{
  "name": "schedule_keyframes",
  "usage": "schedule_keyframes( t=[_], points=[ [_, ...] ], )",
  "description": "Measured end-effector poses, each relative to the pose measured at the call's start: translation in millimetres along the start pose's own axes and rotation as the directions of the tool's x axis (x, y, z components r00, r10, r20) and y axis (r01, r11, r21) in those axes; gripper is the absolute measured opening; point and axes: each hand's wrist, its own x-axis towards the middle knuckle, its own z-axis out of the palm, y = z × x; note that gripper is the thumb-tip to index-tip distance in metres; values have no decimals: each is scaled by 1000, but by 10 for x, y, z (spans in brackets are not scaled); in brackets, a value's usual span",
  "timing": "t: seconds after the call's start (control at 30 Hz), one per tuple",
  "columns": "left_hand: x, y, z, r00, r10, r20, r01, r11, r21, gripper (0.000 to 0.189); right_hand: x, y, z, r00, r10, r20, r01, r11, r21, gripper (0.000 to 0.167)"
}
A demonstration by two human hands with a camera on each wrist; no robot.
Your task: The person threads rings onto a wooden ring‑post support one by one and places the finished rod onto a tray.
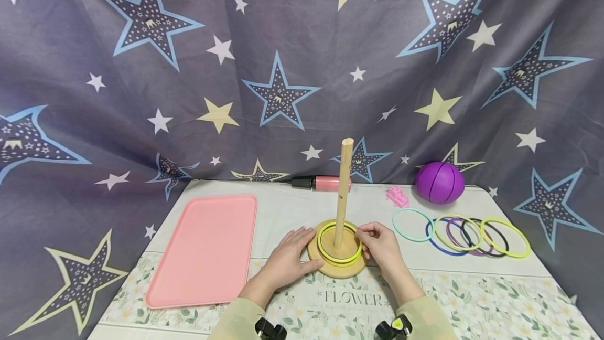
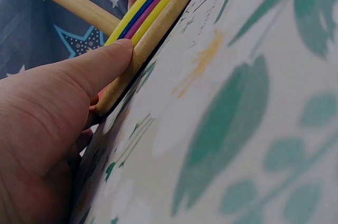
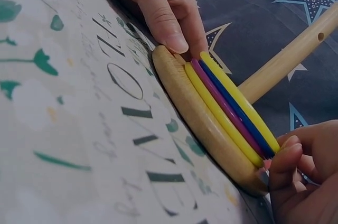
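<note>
A wooden post (image 1: 344, 188) rises from a round wooden base (image 1: 341, 272) on the table. Around its foot lies a stack of rings: a top yellow ring (image 3: 240, 101), then a blue and a purple ring, with another yellow ring (image 3: 222, 119) lowest, close on the base. My right hand (image 1: 381, 245) pinches the top yellow ring's right edge between thumb and curled finger. My left hand (image 1: 289, 261) rests against the base's left side with fingers fairly straight; in the left wrist view its thumb (image 2: 108, 60) touches near the ring stack.
A pink tray (image 1: 205, 251) lies at the left. Several loose rings, among them a turquoise ring (image 1: 395, 229) and a yellow ring (image 1: 522, 239), overlap at the right. Behind are a purple ball (image 1: 440, 182), a small pink toy (image 1: 398, 196) and a pink-and-black pump (image 1: 325, 183).
</note>
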Motion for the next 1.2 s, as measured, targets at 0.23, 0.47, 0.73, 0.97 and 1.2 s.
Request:
schedule_keyframes(
  t=[0.23,0.47,0.73,0.97,1.2],
  points=[
    [11,7,3,1000,2,-2,-2,1000,-1,88,37,25,-78,1000,-12,-29,12,1000,-5,20],
    [8,13,-6,1000,0,-3,0,1000,-4,88,79,-4,-232,995,-48,-85,46,999,-28,23],
    [-5,13,-12,1000,2,-7,-2,1000,-6,87,137,-52,-488,982,-84,-171,74,995,-63,25],
    [-8,9,-6,1000,9,-11,-9,1000,-7,88,169,-70,-745,955,-122,-269,99,991,-94,28],
    [0,3,0,1000,14,-13,-14,1000,-6,88,189,-71,-958,928,-127,-351,71,983,-168,28]
  ],
)
